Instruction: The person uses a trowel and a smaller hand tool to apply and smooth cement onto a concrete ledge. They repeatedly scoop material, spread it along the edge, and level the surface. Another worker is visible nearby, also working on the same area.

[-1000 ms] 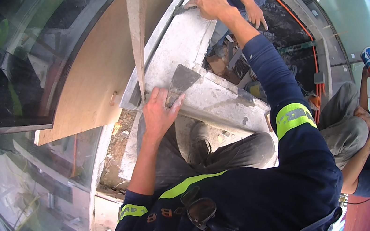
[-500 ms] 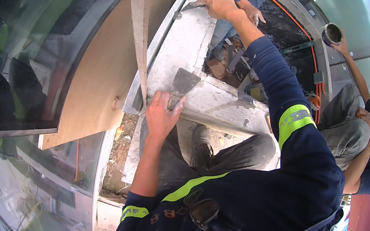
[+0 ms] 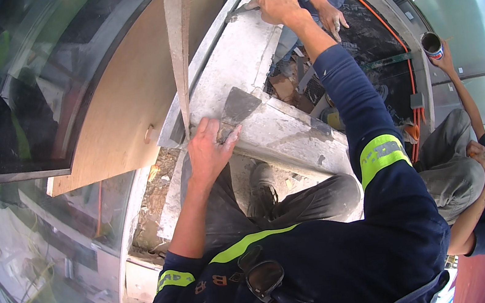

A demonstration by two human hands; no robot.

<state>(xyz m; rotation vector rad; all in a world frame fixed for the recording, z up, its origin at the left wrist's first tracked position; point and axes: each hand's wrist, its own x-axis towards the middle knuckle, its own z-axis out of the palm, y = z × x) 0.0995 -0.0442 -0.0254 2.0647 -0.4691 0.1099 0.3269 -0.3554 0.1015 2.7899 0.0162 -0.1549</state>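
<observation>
My left hand (image 3: pixel 210 153) is closed around the handle of a putty knife. The broad grey blade (image 3: pixel 241 104) of that putty knife lies over the white ledge (image 3: pixel 236 59), pointing away from me. Farther off, my right arm is stretched out along the ledge. My right hand (image 3: pixel 279 7) grips a small grey-bladed tool (image 3: pixel 249 6), whose handle is hidden in the fist. The tip of this tool is at the ledge's far left edge, beside a patch of grey paste (image 3: pixel 232 18).
An upright wooden strip (image 3: pixel 180 55) and a plywood panel (image 3: pixel 117 101) stand left. A co-worker's hand (image 3: pixel 331 17) is beyond the ledge, above rubble (image 3: pixel 292 85). At right another person holds a can (image 3: pixel 432 45). An orange conduit (image 3: pixel 389 25) runs behind.
My right hand has shifted slightly left with its tool. The can at the right has tilted, showing more of its side. My left hand holds almost the same place.
</observation>
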